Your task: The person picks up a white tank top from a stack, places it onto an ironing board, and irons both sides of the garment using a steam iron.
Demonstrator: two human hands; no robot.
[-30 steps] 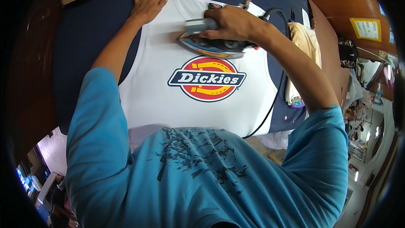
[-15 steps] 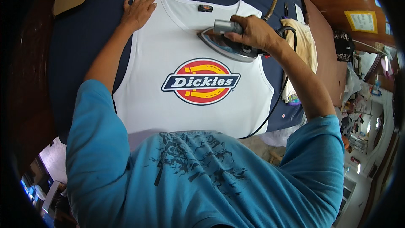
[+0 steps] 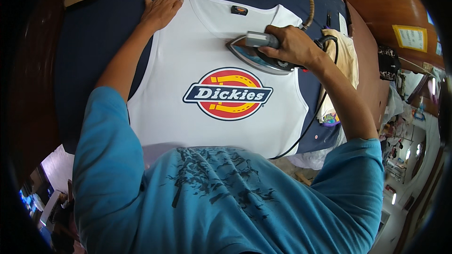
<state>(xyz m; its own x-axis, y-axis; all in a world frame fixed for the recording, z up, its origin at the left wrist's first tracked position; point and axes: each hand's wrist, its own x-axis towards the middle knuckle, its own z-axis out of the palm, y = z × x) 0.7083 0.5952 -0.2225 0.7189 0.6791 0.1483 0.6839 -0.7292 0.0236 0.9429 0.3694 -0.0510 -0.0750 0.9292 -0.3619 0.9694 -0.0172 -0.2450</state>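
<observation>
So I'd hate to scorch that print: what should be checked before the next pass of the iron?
1. Right hand grips the iron by its handle: ok.
2. Iron sole lies off the print, above it: ok.
3. Left hand lies flat on the shirt at its shoulder, apart from the iron: ok.
4. Cord runs off the shirt's right side, clear of the iron: ok.
5. Iron heat: cannot tell.
6. Shirt flat on the board: ok.
</observation>
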